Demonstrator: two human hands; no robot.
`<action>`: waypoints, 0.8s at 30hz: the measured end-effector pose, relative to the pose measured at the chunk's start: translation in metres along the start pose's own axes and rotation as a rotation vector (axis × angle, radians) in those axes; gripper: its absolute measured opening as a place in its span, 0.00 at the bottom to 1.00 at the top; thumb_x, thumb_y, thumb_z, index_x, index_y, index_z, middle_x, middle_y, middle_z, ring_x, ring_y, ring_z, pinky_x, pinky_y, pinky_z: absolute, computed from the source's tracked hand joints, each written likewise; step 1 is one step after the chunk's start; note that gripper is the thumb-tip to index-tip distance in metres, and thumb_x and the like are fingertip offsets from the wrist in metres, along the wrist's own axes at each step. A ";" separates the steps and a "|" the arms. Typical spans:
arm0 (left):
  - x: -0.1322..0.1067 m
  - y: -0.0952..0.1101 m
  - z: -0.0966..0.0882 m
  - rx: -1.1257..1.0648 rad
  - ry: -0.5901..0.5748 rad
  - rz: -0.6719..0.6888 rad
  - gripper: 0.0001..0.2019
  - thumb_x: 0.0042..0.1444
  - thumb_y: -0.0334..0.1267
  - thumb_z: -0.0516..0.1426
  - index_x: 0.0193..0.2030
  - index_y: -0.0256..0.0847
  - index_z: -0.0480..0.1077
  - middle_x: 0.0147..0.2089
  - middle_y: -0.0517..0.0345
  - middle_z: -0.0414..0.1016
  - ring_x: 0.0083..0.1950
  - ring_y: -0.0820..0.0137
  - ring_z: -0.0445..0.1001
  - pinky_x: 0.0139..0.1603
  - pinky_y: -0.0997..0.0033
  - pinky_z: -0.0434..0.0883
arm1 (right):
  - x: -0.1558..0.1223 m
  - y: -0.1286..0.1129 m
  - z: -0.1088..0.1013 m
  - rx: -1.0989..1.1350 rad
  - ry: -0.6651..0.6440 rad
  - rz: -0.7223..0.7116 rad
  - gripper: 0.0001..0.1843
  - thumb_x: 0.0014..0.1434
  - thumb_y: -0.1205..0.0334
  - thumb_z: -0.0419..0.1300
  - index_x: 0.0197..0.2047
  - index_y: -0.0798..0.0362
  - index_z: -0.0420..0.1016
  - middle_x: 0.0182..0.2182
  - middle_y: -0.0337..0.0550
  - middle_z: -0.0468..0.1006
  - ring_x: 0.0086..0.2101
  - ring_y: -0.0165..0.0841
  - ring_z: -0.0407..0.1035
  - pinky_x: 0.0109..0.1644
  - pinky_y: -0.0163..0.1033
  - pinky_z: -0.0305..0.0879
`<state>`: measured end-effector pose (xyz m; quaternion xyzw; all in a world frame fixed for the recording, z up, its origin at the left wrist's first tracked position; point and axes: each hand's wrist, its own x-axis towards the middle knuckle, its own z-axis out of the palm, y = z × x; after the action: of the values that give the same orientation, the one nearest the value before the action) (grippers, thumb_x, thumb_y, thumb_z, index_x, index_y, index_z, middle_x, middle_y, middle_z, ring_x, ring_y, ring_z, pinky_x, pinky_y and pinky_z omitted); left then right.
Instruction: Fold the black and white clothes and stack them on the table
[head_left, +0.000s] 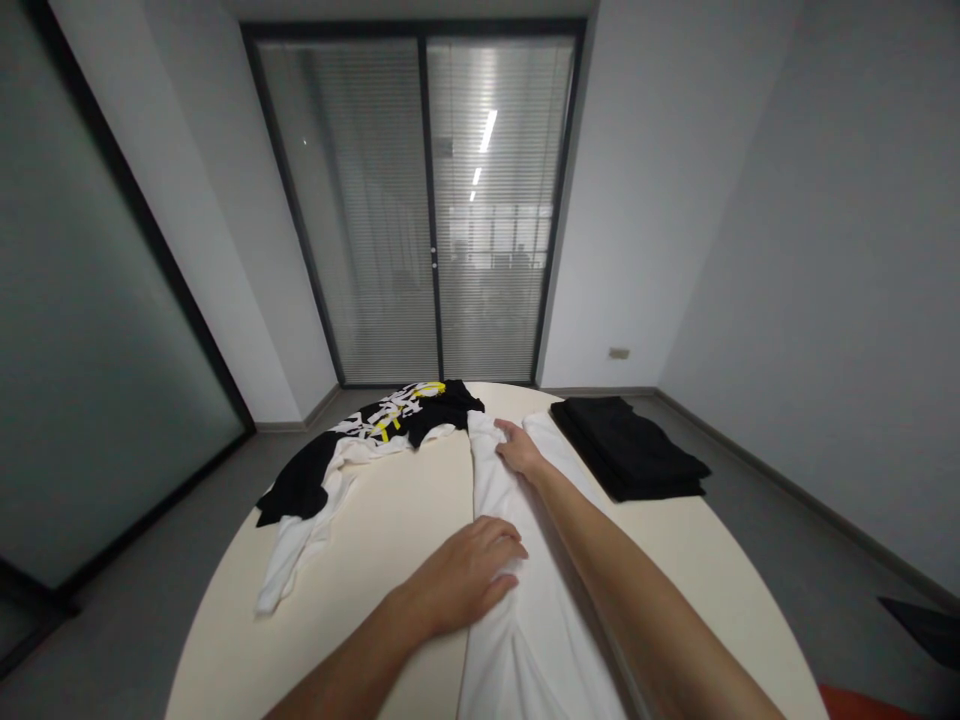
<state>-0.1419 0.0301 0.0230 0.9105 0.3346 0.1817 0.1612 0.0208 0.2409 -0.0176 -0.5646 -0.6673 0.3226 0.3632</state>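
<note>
White trousers (493, 490) lie lengthwise on the round table, both long legs pointing away from me. Some creases run through the near part, which the bottom of the view cuts off. My left hand (476, 568) rests on the left leg around its middle, fingers loosely bent and apart on the cloth. Farther out, my right hand (519, 450) touches the far end of that same leg, with thumb and fingers apart. My right forearm passes over the trousers and hides part of the right leg.
On the table (409, 500), a black T-shirt (300, 480) with white and yellow print lies over a white garment (289, 560) along the left edge. Folded black clothing (626, 450) is stacked at the right. Beyond stands a glass partition (487, 300) with blinds.
</note>
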 end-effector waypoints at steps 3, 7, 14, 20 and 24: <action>-0.002 -0.006 0.003 -0.018 0.025 -0.047 0.19 0.65 0.37 0.57 0.62 0.42 0.65 0.66 0.48 0.66 0.68 0.61 0.61 0.70 0.59 0.60 | -0.003 -0.002 -0.006 -0.087 0.012 -0.019 0.38 0.50 0.76 0.56 0.66 0.61 0.67 0.61 0.52 0.73 0.57 0.37 0.68 0.65 0.39 0.59; -0.003 -0.008 0.005 -0.027 -0.005 -0.036 0.21 0.65 0.37 0.56 0.64 0.42 0.63 0.65 0.49 0.68 0.66 0.62 0.63 0.70 0.58 0.61 | -0.016 -0.007 -0.016 -0.220 0.053 -0.078 0.32 0.54 0.73 0.59 0.63 0.56 0.71 0.67 0.53 0.63 0.64 0.44 0.59 0.69 0.46 0.51; -0.005 -0.004 0.008 0.073 -0.085 -0.078 0.25 0.65 0.37 0.54 0.69 0.43 0.60 0.73 0.48 0.58 0.74 0.56 0.52 0.74 0.50 0.53 | -0.033 0.004 -0.022 -0.667 -0.148 -0.126 0.30 0.68 0.43 0.51 0.71 0.40 0.61 0.72 0.48 0.54 0.70 0.56 0.43 0.68 0.67 0.37; -0.006 -0.006 0.005 0.119 -0.095 -0.079 0.24 0.64 0.35 0.53 0.66 0.42 0.64 0.72 0.49 0.61 0.74 0.57 0.54 0.74 0.52 0.54 | -0.036 0.014 -0.014 -0.690 -0.146 -0.026 0.32 0.70 0.42 0.45 0.73 0.38 0.55 0.74 0.46 0.48 0.71 0.60 0.35 0.68 0.69 0.30; -0.006 -0.012 0.000 0.137 -0.086 -0.091 0.25 0.61 0.32 0.53 0.66 0.43 0.65 0.71 0.51 0.62 0.73 0.57 0.56 0.74 0.52 0.53 | -0.032 0.013 -0.010 -0.698 -0.119 0.012 0.32 0.70 0.41 0.44 0.73 0.40 0.54 0.74 0.46 0.47 0.71 0.60 0.35 0.68 0.69 0.29</action>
<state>-0.1528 0.0343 0.0166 0.9102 0.3800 0.1115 0.1210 0.0391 0.2115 -0.0276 -0.6388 -0.7540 0.1095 0.1069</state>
